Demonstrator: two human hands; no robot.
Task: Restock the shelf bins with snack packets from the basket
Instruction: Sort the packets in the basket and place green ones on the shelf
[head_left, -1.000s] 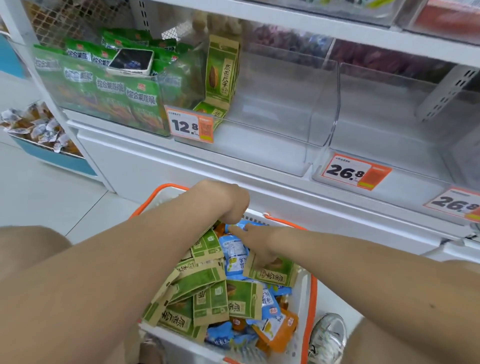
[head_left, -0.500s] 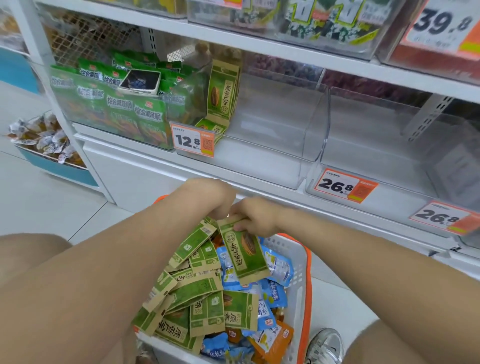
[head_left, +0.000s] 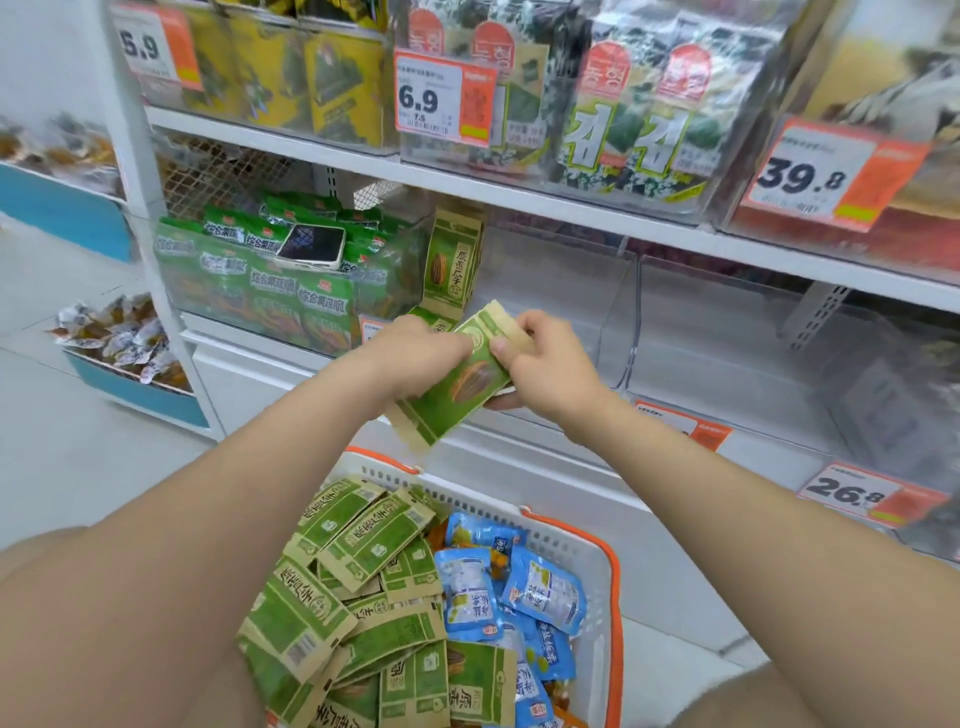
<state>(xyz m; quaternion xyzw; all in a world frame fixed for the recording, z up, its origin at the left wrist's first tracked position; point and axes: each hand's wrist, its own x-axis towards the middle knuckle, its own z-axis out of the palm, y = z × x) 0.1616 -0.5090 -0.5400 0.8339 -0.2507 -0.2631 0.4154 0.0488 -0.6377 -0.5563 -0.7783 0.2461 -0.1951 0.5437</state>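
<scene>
Lifted out of the basket (head_left: 597, 566) since before, both hands' grips, left hand (head_left: 415, 356) and right hand (head_left: 550, 366), pinch one green packet (head_left: 462, 384) mid-frame.

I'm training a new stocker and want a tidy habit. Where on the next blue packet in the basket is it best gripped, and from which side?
Probably from above, pinching the upper sealed edge of the topmost blue packet. It lies flat and face up on the pile, its right edge close to the basket wall, so only the top is free.
</scene>
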